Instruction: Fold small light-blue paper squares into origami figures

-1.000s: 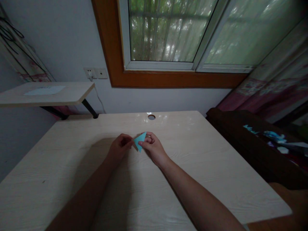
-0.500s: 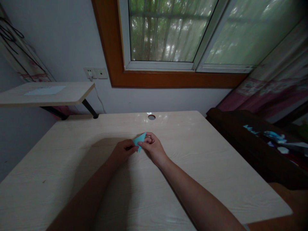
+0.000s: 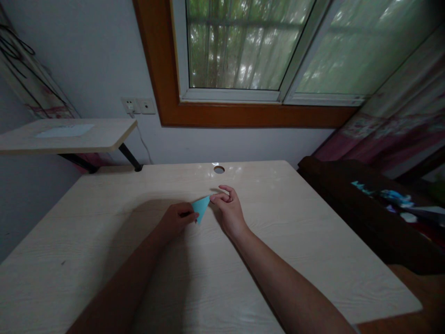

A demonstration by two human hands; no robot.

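Observation:
A small piece of folded blue paper [image 3: 201, 207], triangular in outline, is between my two hands over the pale wooden table. My left hand [image 3: 179, 216] pinches its left side, thumb on the near face. At its upper right corner, the thumb and index finger of my right hand [image 3: 227, 204] are closed on the tip, while the other fingers are partly raised. The paper's lower point hangs free. The far face of the paper is hidden, so its folds there cannot be made out.
The table [image 3: 271, 199] has a round cable hole [image 3: 219, 170] near its back edge. A raised shelf [image 3: 104, 134] stands at the back left. Behind is a window [image 3: 250, 51] over a wall socket [image 3: 146, 106] to its left. Dark furniture [image 3: 347, 199] with loose items is at right.
My right hand has shifted slightly right, its thumb moving off the paper's middle to pinch the upper right corner. More of the paper's face now shows. The left hand stays nearly still.

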